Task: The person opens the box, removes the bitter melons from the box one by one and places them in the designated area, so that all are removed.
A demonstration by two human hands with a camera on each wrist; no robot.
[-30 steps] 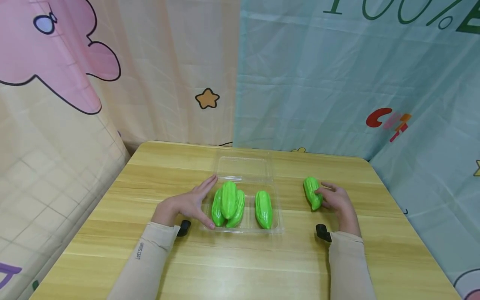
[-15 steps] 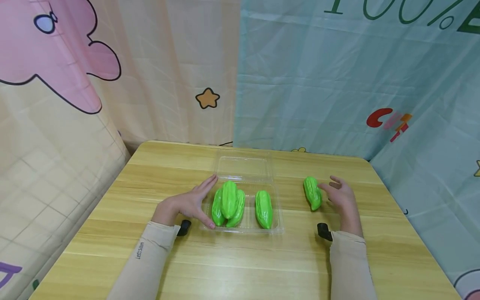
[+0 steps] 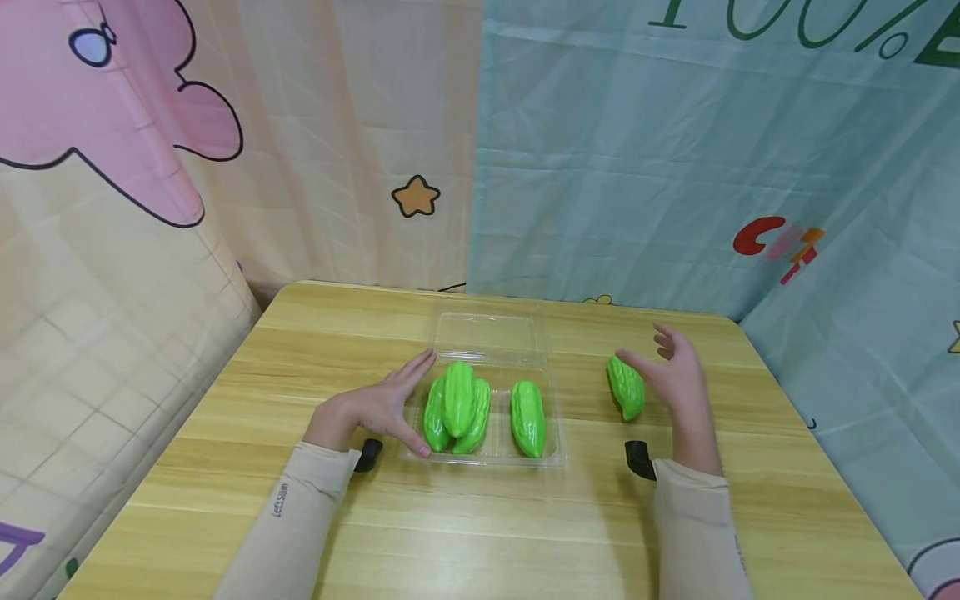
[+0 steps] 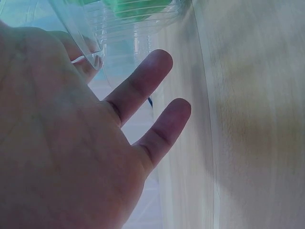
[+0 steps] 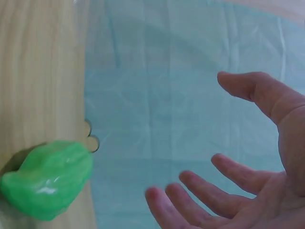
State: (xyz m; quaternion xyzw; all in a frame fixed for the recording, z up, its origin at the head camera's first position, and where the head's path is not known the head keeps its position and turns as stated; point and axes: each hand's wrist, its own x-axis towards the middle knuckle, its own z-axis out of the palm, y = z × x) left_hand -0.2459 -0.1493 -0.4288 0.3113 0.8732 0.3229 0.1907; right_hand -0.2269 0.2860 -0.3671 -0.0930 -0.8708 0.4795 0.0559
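A clear plastic clamshell box (image 3: 498, 425) lies opened on the table, its lid (image 3: 489, 335) folded back. Inside, three green, ridged bitter melons (image 3: 458, 400) are heaped at the left, and a single bitter melon (image 3: 528, 419) lies at the right. My left hand (image 3: 378, 408) rests along the box's left side with thumb and fingers spread; in the left wrist view its straight fingers (image 4: 145, 83) reach past the clear wall. My right hand (image 3: 678, 375) hovers, fingers apart and holding nothing, by another bitter melon (image 3: 627, 393) on the table. The right wrist view shows this bitter melon (image 5: 47, 183) away from the fingers.
The pale wooden table (image 3: 480, 533) has rounded far corners. Printed curtains (image 3: 660, 183) hang behind it and at both sides. A black strap piece (image 3: 640, 460) sticks out at the right wrist, and a similar one (image 3: 368, 456) at the left.
My right hand has let go of the loose bitter melon, drawn back from it, then risen with fingers spreading. The bitter melon stays in place, and my left hand has not moved.
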